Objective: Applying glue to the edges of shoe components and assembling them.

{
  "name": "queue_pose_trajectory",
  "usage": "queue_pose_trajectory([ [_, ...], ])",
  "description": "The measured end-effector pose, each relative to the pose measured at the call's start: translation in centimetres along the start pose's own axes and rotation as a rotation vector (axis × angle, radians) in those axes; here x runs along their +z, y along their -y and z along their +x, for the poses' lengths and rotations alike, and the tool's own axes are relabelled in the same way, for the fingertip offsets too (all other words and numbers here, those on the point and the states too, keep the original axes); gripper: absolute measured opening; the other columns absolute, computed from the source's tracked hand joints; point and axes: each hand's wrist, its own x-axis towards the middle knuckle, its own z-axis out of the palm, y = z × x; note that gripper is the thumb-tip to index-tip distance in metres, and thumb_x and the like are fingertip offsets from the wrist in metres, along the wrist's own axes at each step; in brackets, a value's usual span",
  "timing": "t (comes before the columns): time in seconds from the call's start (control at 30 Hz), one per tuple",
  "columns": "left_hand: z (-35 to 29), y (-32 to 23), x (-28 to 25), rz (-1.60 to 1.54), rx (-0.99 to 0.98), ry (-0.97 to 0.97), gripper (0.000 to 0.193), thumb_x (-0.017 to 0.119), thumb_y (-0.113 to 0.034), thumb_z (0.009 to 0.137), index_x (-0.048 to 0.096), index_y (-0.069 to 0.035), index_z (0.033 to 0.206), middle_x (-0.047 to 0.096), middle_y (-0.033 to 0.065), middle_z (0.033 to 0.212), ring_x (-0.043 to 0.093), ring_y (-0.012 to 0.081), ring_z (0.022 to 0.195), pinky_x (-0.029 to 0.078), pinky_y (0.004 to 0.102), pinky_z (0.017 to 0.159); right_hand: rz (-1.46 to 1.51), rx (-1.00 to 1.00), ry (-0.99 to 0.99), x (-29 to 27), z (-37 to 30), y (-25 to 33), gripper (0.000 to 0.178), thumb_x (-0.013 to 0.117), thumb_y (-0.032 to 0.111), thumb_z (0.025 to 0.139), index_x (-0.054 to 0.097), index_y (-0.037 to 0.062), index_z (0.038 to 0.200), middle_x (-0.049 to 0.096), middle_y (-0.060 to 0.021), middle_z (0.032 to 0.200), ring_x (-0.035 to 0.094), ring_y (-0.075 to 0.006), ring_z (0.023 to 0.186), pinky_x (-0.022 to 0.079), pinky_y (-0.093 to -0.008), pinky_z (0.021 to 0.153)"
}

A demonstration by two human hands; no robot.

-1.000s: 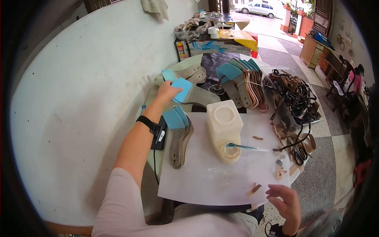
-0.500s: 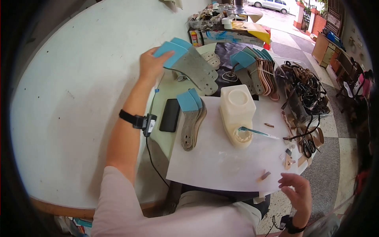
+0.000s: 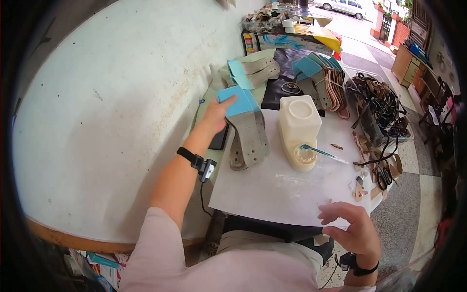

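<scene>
My left hand [image 3: 216, 117] is closed on the blue end of a grey insole piece [image 3: 252, 134], whose rounded end has punched holes. That piece overlaps another grey insole [image 3: 236, 152] lying at the left edge of the white sheet [image 3: 272, 199]. More grey insoles with blue ends [image 3: 262, 71] lie just beyond my left hand. Near the sheet's front right corner my right hand [image 3: 355, 228] hovers with bent fingers apart, holding nothing. A cream plastic glue bottle [image 3: 299, 126] stands mid-sheet; a teal-handled brush [image 3: 323, 153] rests in its round open mouth.
A bundle of tied insoles [image 3: 328, 87] stands behind the bottle. To the right are a clear box of dark straps [image 3: 382, 109] and black-handled scissors [image 3: 384, 178]. A phone [image 3: 219, 139] lies partly hidden by my left hand. A white wall-like surface [image 3: 112, 121] fills the left.
My left hand has brought the insole piece nearer and down over the insoles on the sheet. Other insoles remain behind. My right hand has shifted slightly left.
</scene>
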Motion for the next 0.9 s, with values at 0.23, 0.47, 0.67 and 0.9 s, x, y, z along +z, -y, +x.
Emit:
queue_pose_trajectory([
  [0.23,-1.6,1.1,4.2,0.719,0.159,-0.380,0.096,0.092,-0.031,0.089,0.037,0.013,0.154,0.061,0.0282,0.146,0.069,0.0316,0.123,0.058,0.0402,0.100,0.080,0.059,-0.045,1.4,-2.2,-2.8,0.052,0.085,-0.006,0.086,0.071,-0.0020,0.136,0.079,-0.0152,0.112,0.078,-0.0218,0.099,0.061,-0.0337,0.091],
  [0.47,-6.2,1.1,5.7,1.227,-0.122,-0.227,0.158,0.085,-0.070,0.081,-0.020,0.018,0.162,0.043,0.0446,0.158,0.056,0.0499,0.143,0.051,0.0454,0.116,0.136,0.146,-0.071,1.7,-3.4,-4.1,0.047,0.080,-0.006,0.085,0.074,-0.0025,0.131,0.080,-0.0113,0.108,0.078,-0.0188,0.098,0.060,-0.0325,0.091],
  [0.67,-8.5,0.0,10.7,1.474,-0.318,-0.136,0.168,0.087,-0.076,0.071,-0.019,0.015,0.164,0.043,0.0462,0.156,0.057,0.0499,0.142,0.051,0.0455,0.116,0.130,0.164,-0.041,1.8,-3.6,-4.6,0.046,0.081,-0.006,0.086,0.073,-0.0028,0.132,0.081,-0.0116,0.109,0.078,-0.0189,0.098,0.060,-0.0326,0.091],
  [0.9,-7.3,-0.2,9.6,1.619,-0.354,-0.034,0.139,0.081,-0.033,0.080,-0.018,0.009,0.168,0.053,0.0469,0.145,0.063,0.0512,0.130,0.054,0.0455,0.111,0.200,0.093,-0.062,1.2,-4.1,-4.7,0.046,0.082,-0.006,0.088,0.073,-0.0021,0.133,0.080,-0.0122,0.111,0.078,-0.0191,0.099,0.061,-0.0330,0.091],
])
